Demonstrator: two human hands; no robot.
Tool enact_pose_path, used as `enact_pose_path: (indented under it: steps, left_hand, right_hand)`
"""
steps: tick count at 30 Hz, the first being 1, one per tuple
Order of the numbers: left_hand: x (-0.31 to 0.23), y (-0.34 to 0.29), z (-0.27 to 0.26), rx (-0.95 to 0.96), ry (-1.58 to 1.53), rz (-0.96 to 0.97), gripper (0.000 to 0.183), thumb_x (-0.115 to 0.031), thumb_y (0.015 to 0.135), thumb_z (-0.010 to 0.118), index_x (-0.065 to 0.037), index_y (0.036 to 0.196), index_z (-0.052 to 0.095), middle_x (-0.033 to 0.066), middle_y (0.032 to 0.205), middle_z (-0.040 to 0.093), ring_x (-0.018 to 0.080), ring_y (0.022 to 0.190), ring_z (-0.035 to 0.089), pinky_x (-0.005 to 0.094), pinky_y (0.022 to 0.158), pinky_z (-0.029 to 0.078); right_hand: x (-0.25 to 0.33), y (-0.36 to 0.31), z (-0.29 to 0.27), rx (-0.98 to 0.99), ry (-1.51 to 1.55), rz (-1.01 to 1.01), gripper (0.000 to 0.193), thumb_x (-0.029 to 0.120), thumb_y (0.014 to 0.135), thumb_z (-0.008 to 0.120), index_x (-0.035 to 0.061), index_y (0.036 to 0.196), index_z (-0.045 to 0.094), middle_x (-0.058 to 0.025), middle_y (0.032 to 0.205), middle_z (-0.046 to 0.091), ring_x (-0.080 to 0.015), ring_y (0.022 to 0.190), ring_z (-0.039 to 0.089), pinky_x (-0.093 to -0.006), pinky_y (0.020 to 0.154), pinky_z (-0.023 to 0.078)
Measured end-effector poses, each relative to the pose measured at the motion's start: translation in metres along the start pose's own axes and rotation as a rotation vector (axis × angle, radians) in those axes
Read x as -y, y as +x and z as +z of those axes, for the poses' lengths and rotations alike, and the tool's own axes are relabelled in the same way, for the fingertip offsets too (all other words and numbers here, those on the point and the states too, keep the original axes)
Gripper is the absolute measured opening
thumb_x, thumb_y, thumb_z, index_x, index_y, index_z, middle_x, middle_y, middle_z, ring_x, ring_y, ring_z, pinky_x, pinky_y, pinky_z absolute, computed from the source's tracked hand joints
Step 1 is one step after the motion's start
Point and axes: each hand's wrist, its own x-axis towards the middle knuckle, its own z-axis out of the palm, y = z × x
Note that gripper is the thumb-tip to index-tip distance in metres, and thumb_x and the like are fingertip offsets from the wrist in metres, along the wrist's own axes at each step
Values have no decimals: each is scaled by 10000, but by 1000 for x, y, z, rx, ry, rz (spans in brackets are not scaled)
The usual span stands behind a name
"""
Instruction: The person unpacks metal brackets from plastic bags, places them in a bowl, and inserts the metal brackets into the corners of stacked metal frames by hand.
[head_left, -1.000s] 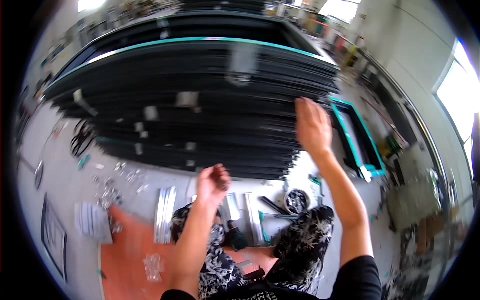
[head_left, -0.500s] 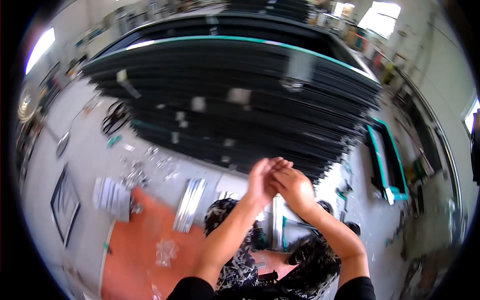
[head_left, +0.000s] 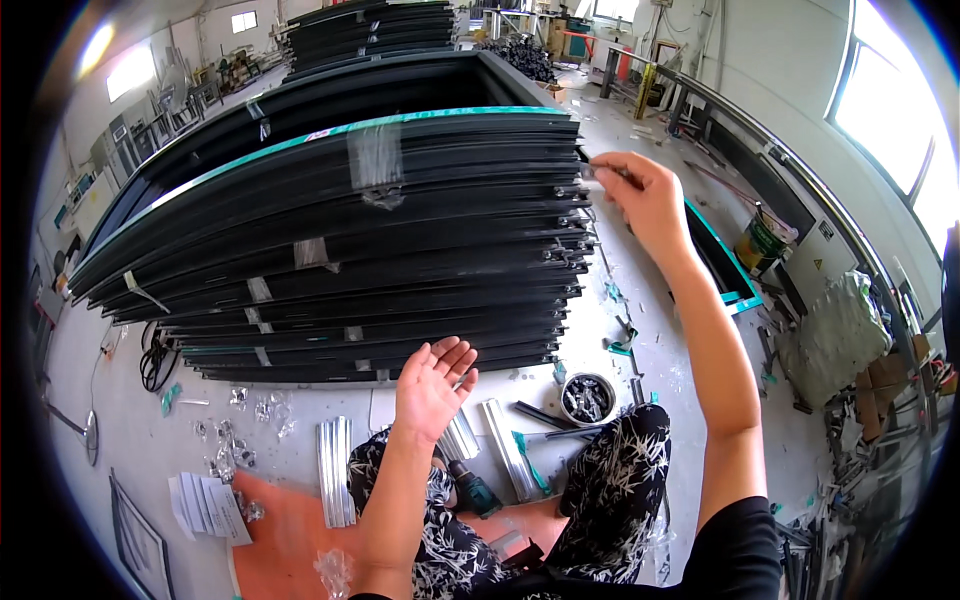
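My right hand [head_left: 645, 205] is at the right end of a tall stack of black frames [head_left: 400, 225]. Its thumb and index finger pinch together at an upper frame's corner, on a small greyish piece too small to name. My left hand [head_left: 432, 390] is held palm up before the lower part of the stack, fingers spread and nothing in it. A green strip [head_left: 330, 132] runs along the top frame's edge, and clear tape [head_left: 376, 160] hangs over its front. Below, between my knees, lies a dark green power drill [head_left: 474, 490].
A round tub of small dark pieces [head_left: 588, 398] stands by my right knee. Silvery metal profiles [head_left: 336, 472] and white paper sheets [head_left: 208, 506] lie at left around an orange mat [head_left: 285, 540]. A green-edged frame [head_left: 742, 290] rests on the floor at right.
My hands, together before, are now apart: the right has risen to the stack's right end, while the left has lowered, palm up. The view has swung right.
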Motion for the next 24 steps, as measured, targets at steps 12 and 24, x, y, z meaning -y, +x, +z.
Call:
enact_pose_path:
  steps: [12, 24]
  left_hand:
    - [11, 19, -12, -176, -47, -23, 318, -272, 926, 545, -20, 1117, 582, 95, 1113, 603, 238, 1062, 564, 371, 896, 467]
    - [12, 25, -18, -214, -65, -34, 279, -242, 914, 555, -17, 1073, 599, 91, 1051, 623, 231, 1007, 587, 351, 855, 473]
  right_hand:
    - [-54, 39, -1, 59, 277, 103, 215, -12, 892, 627, 1, 1100, 679, -43, 867, 635, -91, 723, 578, -234, 631, 509]
    - [-68, 54, 2, 29, 192, 16, 164, -29, 864, 645, -42, 1024, 679, -75, 843, 694, -104, 701, 630, -244, 653, 542]
